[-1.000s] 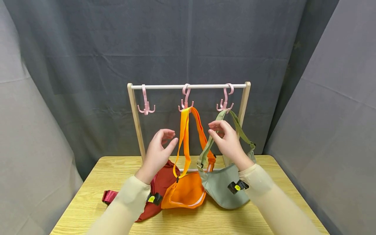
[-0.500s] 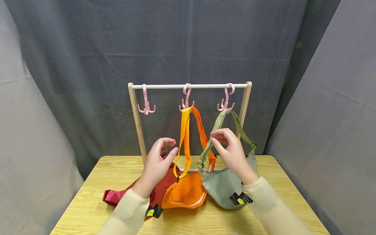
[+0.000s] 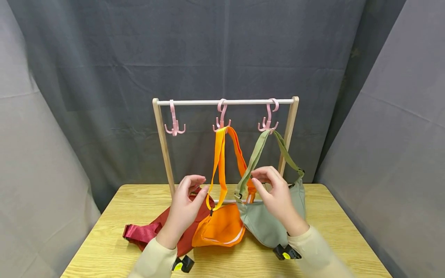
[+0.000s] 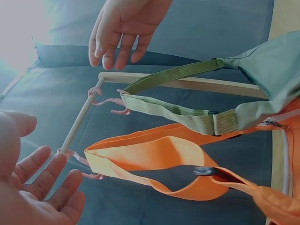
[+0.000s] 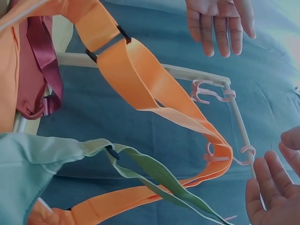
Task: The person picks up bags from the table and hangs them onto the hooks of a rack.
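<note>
My left hand (image 3: 185,206) hovers in front of the red bag (image 3: 187,240), fingers loosely bent and nothing between them. An orange bag (image 3: 222,226) rests on the table, its strap (image 3: 219,154) looped over the middle pink hook (image 3: 222,116). To its right, a grey-green bag (image 3: 260,224) hangs by a green strap (image 3: 256,154) from the right pink hook (image 3: 268,119). My right hand (image 3: 276,199) is in front of that bag, fingertips overlapping the strap in the head view. The right wrist view shows the right hand's fingers (image 5: 268,180) relaxed and bare.
A wooden rack with a white top bar (image 3: 194,102) stands at the back of the wooden table (image 3: 333,227). The left pink hook (image 3: 174,125) carries no bag. The red bag's strap (image 3: 142,231) trails left. Grey curtains (image 3: 104,58) enclose the back and sides.
Both hands have sunk lower, away from the hooks, the right one farther down in front of the grey-green bag. The bags and straps have stayed in place.
</note>
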Demonstrator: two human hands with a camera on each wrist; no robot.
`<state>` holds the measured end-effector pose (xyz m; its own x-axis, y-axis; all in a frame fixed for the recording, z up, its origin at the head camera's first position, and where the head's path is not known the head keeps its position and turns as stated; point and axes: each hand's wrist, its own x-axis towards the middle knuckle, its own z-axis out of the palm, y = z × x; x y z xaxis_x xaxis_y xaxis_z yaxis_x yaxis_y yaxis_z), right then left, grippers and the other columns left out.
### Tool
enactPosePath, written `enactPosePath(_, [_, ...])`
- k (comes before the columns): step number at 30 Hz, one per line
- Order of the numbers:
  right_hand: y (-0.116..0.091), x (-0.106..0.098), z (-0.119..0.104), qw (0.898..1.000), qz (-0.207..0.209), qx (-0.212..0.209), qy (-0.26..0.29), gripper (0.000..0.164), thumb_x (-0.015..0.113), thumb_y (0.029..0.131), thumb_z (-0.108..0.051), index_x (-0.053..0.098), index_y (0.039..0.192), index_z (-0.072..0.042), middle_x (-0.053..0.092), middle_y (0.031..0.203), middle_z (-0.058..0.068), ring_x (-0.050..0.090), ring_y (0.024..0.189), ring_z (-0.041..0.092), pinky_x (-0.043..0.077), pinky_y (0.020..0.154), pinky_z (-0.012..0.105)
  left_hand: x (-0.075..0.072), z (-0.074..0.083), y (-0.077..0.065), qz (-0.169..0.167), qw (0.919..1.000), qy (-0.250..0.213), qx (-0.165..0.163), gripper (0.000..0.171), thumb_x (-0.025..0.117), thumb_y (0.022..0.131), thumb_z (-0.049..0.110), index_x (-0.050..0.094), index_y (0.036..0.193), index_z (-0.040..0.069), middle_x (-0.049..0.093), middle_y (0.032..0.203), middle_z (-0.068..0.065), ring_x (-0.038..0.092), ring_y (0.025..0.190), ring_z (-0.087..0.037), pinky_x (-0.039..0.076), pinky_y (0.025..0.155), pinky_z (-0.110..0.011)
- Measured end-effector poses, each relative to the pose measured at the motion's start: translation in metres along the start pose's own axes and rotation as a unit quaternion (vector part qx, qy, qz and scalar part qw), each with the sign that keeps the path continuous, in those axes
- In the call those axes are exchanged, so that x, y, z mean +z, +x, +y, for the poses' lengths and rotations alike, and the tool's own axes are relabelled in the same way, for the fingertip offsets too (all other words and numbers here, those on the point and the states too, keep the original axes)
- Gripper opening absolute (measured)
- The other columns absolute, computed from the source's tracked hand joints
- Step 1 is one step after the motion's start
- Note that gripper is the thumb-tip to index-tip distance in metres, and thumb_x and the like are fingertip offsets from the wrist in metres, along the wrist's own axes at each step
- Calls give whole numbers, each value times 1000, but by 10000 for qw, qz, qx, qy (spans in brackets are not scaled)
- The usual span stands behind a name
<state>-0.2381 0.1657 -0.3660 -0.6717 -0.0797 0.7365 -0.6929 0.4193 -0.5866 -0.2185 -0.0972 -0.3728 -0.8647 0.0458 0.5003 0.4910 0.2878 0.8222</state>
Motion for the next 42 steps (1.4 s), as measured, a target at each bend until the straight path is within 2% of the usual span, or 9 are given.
enactPosePath(3, [-7,0,2,9999,117,-51,-9,17,72,92,5,70,107,-3,68,103,6,63,92,7,53,87,16,1,-4,-6,17,10000,-57,-47,29,72,96,11,63,124,8,64,121,-8,63,109,-23,54,94,-24])
enactPosePath(8, [-19,0,8,9996,279,5,7,18,71,91,7,71,106,-2,68,102,7,63,93,4,52,86,14,5,-10,-15,41,9999,-144,-70,29,72,96,7,62,123,4,63,120,-8,62,112,-27,51,103,-25])
enactPosePath(14, [-37,2,18,9991,322,261,-18,17,72,91,7,70,105,-3,68,101,6,63,93,1,50,86,10,7,-15,-27,103,9998,-69,-152,31,72,95,8,62,124,5,65,121,-8,62,115,-26,51,107,-37])
enactPosePath(17, [-44,4,20,9991,336,262,-1,18,72,90,8,70,104,-3,68,101,6,63,93,2,50,85,10,7,-19,-33,150,9998,0,-144,30,72,96,10,62,124,7,66,120,-7,63,115,-26,51,106,-39])
enactPosePath(22, [-53,7,18,9991,382,169,-31,20,72,89,11,70,103,-3,68,99,6,63,92,4,51,85,11,8,-23,-43,249,9996,-44,-115,28,73,95,9,64,122,5,68,117,-9,65,112,-28,53,104,-39])
enactPosePath(30, [-68,11,16,9991,405,-26,-113,27,73,86,12,71,104,-7,70,98,4,65,89,8,52,83,13,8,-29,-59,476,9988,-115,-71,25,72,95,5,65,118,4,68,115,-6,65,109,-24,54,100,-32])
enactPosePath(37, [-80,11,15,9985,421,-212,-283,34,76,82,15,72,105,-11,70,96,3,65,84,11,52,82,13,9,-29,-71,433,9984,-88,-353,25,72,95,7,65,119,6,68,116,-4,64,109,-18,53,101,-27])
enactPosePath(42, [-87,9,11,9988,312,-121,-348,32,75,85,12,71,105,-13,70,97,0,65,85,9,51,83,13,9,-29,-75,385,9982,-31,-466,25,72,95,7,65,118,9,68,117,-3,64,110,-18,53,101,-29])
